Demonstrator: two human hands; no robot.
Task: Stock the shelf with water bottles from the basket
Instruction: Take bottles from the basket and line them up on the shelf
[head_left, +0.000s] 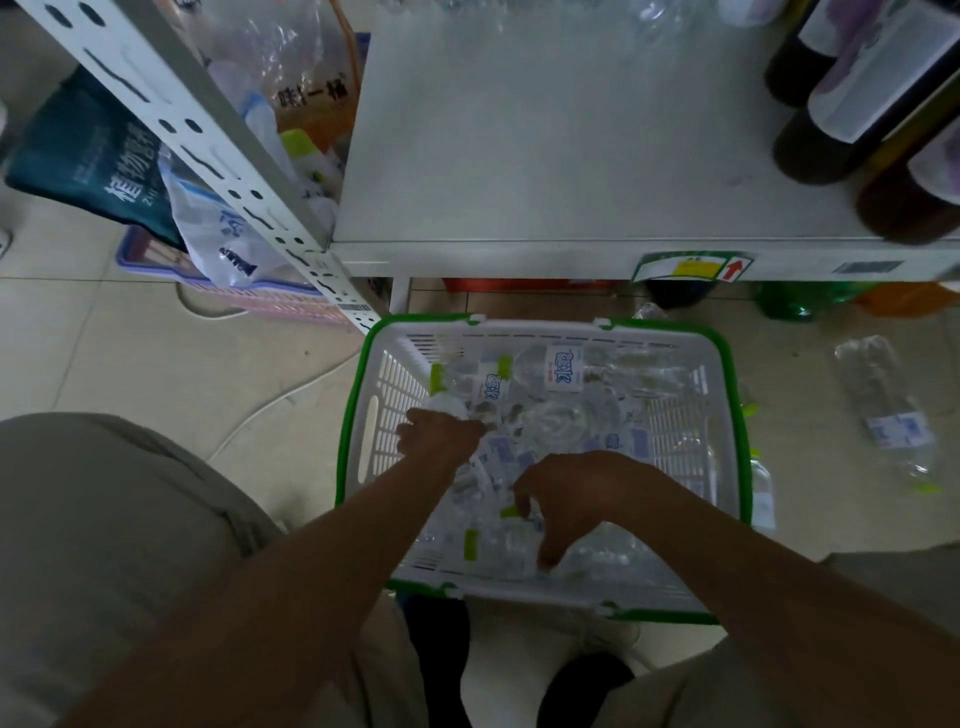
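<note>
A white basket with a green rim stands on the floor below the shelf and holds several clear water bottles with green caps and white-blue labels. My left hand reaches into the basket's left side, fingers closed around a bottle lying there. My right hand is lower in the basket, its fingers curled down around the neck of another bottle near its green cap. The white shelf board above the basket is mostly bare on its left and middle.
Dark glass bottles stand on the shelf's right end. A clear bottle lies on the tiled floor right of the basket. A perforated white shelf post slants at left, with bags and a pink crate behind it. My knees flank the basket.
</note>
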